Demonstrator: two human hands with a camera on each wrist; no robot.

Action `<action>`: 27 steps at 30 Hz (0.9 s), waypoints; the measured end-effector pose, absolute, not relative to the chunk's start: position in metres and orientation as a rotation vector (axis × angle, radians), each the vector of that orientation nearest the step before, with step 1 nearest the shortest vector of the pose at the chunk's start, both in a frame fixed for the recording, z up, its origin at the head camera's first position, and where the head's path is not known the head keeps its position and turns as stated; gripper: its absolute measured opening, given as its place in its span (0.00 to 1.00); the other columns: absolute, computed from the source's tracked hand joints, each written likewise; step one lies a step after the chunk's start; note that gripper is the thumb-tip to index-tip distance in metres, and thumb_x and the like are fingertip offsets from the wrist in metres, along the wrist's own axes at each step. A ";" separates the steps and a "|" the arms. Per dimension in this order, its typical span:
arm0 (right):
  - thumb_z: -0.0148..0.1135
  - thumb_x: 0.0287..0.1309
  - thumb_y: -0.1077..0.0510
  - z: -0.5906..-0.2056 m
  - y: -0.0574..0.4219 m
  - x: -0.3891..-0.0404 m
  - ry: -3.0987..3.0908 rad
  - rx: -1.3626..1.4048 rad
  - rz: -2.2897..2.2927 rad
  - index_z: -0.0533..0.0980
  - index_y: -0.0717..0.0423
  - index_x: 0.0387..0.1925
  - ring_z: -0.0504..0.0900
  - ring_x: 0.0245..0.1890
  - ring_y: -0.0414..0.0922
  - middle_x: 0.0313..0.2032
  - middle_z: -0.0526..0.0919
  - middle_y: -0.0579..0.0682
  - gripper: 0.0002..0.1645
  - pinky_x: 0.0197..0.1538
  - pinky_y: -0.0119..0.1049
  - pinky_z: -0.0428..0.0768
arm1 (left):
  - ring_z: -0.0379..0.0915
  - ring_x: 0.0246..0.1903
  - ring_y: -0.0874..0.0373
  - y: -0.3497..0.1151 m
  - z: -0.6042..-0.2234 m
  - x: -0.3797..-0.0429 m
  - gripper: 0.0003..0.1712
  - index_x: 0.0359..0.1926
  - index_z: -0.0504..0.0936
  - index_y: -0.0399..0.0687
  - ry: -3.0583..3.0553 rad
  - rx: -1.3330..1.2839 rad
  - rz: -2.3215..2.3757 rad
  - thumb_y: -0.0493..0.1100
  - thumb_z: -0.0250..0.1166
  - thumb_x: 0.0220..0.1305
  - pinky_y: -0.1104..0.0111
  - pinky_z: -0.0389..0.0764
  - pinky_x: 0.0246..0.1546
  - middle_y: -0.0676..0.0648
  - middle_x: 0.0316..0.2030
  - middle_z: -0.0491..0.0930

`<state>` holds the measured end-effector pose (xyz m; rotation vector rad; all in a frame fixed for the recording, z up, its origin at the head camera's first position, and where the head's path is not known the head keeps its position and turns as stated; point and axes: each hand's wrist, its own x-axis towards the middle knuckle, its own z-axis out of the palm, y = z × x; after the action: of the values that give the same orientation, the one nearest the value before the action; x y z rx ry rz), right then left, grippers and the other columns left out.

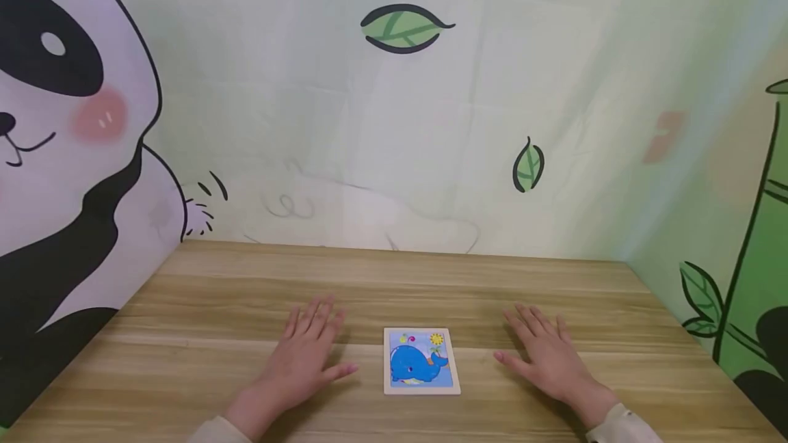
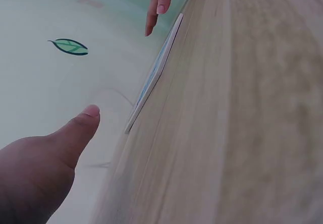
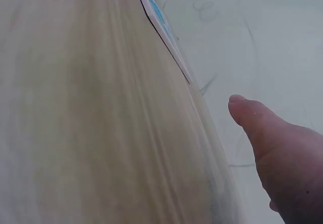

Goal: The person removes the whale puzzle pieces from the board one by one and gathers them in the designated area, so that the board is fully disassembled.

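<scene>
A small, nearly square picture puzzle or board [image 1: 421, 362] with a pale frame lies flat on the table, showing a blue whale and a yellow sun. To its left is my left hand [image 1: 303, 358], palm down with fingers spread and straight, apart from the board. On the other side my right hand [image 1: 546, 355] is held the same way, its thumb pointing toward the board. Both hands hold nothing. In the left wrist view the left thumb [image 2: 75, 133] shows, with the board's edge [image 2: 156, 75] beyond it. The right wrist view shows the right thumb [image 3: 257, 120] near the board's edge [image 3: 166, 37].
The wood-grain table [image 1: 246, 292] runs back to a pale green cloth wall [image 1: 295, 122] printed with leaves. A large panda picture [image 1: 135, 190] covers the left side, and green bamboo [image 1: 757, 258] is printed at the right.
</scene>
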<state>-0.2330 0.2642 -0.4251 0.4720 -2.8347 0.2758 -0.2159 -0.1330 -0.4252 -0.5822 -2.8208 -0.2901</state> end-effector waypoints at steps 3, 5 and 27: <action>0.54 0.59 0.32 -0.424 0.263 -0.234 -2.832 0.483 0.268 0.62 0.56 0.69 0.60 0.69 0.64 0.70 0.62 0.63 0.46 0.66 0.71 0.49 | 0.39 0.75 0.41 -0.130 -0.422 -0.215 0.51 0.73 0.57 0.44 -2.829 -0.582 -0.281 0.71 0.56 0.59 0.42 0.44 0.71 0.39 0.75 0.44; 0.55 0.60 0.32 -0.422 0.263 -0.234 -2.820 0.491 0.273 0.62 0.57 0.69 0.60 0.69 0.65 0.70 0.62 0.63 0.46 0.66 0.71 0.49 | 0.40 0.75 0.41 -0.127 -0.420 -0.215 0.51 0.73 0.57 0.45 -2.830 -0.584 -0.277 0.71 0.57 0.59 0.43 0.44 0.72 0.39 0.75 0.44; 0.63 0.59 0.46 -0.401 0.244 -0.243 -2.711 0.563 0.385 0.66 0.62 0.65 0.68 0.64 0.63 0.65 0.68 0.64 0.38 0.64 0.63 0.63 | 0.49 0.73 0.43 -0.094 -0.405 -0.206 0.43 0.70 0.64 0.48 -2.689 -0.765 -0.220 0.68 0.57 0.61 0.46 0.52 0.71 0.41 0.73 0.55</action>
<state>-0.2426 0.2442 -0.4007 0.5626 -2.7111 0.3852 -0.2057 -0.0943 -0.4055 -0.7652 -2.6891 -0.2197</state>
